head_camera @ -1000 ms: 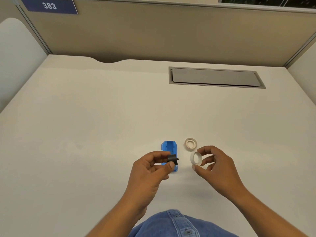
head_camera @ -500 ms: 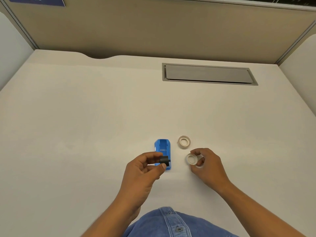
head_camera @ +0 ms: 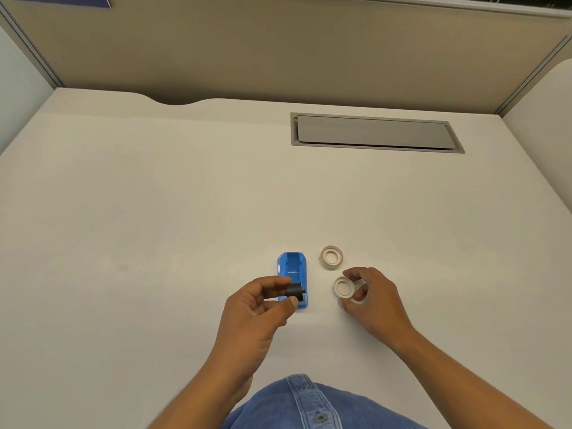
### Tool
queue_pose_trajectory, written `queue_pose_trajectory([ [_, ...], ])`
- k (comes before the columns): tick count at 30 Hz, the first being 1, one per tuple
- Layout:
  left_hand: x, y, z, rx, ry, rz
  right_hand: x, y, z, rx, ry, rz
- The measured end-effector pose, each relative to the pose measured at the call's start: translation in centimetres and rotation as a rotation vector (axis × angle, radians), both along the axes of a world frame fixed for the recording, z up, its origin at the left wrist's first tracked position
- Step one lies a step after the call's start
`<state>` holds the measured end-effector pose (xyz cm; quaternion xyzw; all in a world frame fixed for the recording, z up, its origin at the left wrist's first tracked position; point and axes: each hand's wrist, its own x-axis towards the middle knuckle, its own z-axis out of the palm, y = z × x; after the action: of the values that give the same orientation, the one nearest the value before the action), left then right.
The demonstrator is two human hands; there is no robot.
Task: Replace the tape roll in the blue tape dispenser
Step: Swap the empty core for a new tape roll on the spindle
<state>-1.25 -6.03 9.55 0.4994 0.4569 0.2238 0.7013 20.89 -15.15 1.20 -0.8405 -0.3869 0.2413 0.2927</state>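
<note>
The blue tape dispenser (head_camera: 292,272) lies on the white desk (head_camera: 154,227), its roll slot bare. My left hand (head_camera: 260,308) pinches a small black spool core (head_camera: 294,290) just above the dispenser's near end. To the right, my right hand (head_camera: 370,300) grips a white tape roll (head_camera: 343,287) low at the desk surface, fingers curled around it. Another tape roll (head_camera: 331,257), cream-coloured, lies flat on the desk just beyond my right hand, right of the dispenser.
A grey cable hatch (head_camera: 376,133) is set into the desk at the back right. Beige partition walls (head_camera: 278,48) close off the back and sides. My denim shirt (head_camera: 309,404) shows at the bottom edge.
My right hand has lowered the white tape roll from mid-air toward the desk. My left hand keeps holding the black core over the dispenser. The camera tilted down slightly.
</note>
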Motion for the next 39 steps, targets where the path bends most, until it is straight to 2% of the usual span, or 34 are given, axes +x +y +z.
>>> queue_pose_trajectory([
  [10,0.1,0.0,0.0,-0.002,0.013,0.004,0.1,0.8,0.8,0.052,-0.036,-0.082],
  [14,0.2,0.1,0.0,0.001,0.020,0.005,0.7,2.5,1.3,0.043,-0.051,-0.029],
  [21,0.1,0.2,0.1,-0.004,0.036,0.011,1.3,5.4,1.2,-0.144,-0.084,0.094],
  [28,-0.2,0.2,0.3,-0.005,0.032,0.020,1.3,6.6,1.0,-0.175,-0.132,0.069],
  [33,-0.1,0.0,0.6,-0.006,0.018,0.019,1.6,6.4,0.7,-0.107,-0.110,0.060],
  [39,-0.3,-0.1,1.3,-0.002,-0.004,0.004,1.0,5.6,2.1,0.067,-0.028,-0.009],
])
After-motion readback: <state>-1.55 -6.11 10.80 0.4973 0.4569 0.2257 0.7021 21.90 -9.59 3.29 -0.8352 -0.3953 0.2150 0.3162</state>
